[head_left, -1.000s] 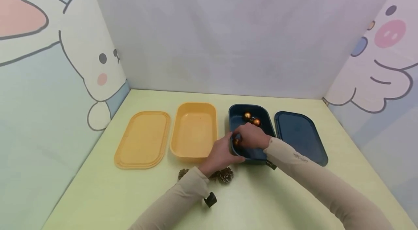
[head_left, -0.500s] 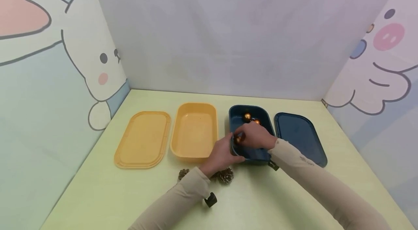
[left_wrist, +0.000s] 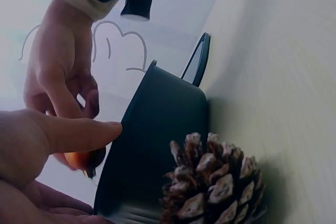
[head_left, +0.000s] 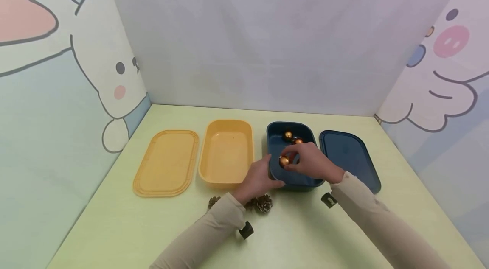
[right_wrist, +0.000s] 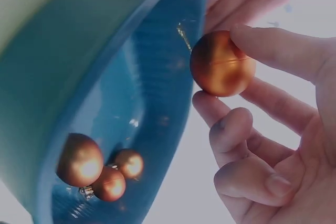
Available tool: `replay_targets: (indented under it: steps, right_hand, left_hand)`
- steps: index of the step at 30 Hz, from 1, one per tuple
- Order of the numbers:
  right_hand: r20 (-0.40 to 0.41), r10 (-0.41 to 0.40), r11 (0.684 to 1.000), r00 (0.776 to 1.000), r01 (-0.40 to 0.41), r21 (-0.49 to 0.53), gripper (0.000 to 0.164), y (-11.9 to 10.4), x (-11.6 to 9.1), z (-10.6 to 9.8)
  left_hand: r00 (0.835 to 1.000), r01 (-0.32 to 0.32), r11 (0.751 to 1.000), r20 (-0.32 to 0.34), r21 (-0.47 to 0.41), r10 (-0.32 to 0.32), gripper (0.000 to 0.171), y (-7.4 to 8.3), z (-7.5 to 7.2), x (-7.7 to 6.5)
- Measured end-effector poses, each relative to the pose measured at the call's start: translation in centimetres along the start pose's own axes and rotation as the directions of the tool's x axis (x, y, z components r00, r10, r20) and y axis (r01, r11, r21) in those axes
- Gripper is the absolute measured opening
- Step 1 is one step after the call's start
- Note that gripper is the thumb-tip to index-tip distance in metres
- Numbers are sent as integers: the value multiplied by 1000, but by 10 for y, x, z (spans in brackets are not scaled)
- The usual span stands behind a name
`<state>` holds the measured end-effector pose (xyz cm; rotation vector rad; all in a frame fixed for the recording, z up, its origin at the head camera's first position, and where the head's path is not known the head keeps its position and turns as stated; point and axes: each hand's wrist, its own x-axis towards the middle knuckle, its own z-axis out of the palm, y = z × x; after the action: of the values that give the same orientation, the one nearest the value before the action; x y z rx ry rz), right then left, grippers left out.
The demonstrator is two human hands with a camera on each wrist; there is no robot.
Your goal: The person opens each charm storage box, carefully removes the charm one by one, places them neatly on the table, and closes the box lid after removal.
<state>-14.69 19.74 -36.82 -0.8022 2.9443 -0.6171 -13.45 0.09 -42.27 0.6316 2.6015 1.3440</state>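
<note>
My right hand (head_left: 311,161) pinches a shiny copper Christmas bauble (right_wrist: 223,64) between thumb and fingers. In the head view the bauble overlaps the inside of the dark blue box (head_left: 273,144); a short gold loop sticks out from it in the right wrist view. My left hand (head_left: 259,177) holds the near left corner of that box, its thumb (left_wrist: 89,132) right at the rim. Three more copper baubles (right_wrist: 80,160) lie together inside, partly hidden by my right hand in the head view.
Left of the blue box stands a yellow box (head_left: 227,154), with its yellow lid (head_left: 167,163) farther left. A dark blue lid (head_left: 349,158) lies on the right. Pine cones (head_left: 263,204) sit under and beside my left forearm, near the blue box's front.
My right hand has drawn back slightly to the right from the box's left wall, bringing the pinched bauble along. My left hand stays at the box's corner.
</note>
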Motion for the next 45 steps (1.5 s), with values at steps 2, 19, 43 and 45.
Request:
replay_targets:
  steps: [2,19,43,45]
  right_hand:
    - [-31,8,1000,999,-8,27,27,-3,-9,0]
    - [-211,69,986,975,-34,164,26,-32,-73,35]
    - [-160,99,992,982,-85,93,24,-25,-72,81]
    - [-166,86,994,982,-73,81,23,-26,-72,84]
  left_hand:
    - [1000,1,1000,7,10,-1,73,0,0,0]
    - [999,36,998,29,54,-38,80,5,-6,1]
    - [997,55,996,40,66,-58,86,4,-6,2]
    - [998,54,996,40,72,-57,86,4,-6,2]
